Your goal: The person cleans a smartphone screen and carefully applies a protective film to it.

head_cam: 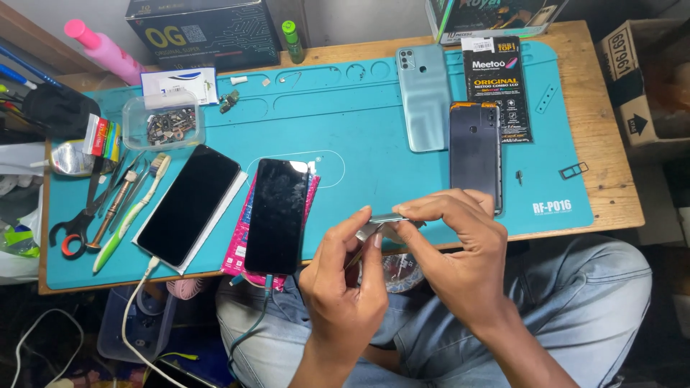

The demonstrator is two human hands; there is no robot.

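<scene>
Left hand and right hand raised together over the lap, just in front of the teal work mat, fingertips of both pinching a thin silvery strip held level between them. Two dark-screened phones lying on the mat to the left, both cabled; scissors farther left
</scene>
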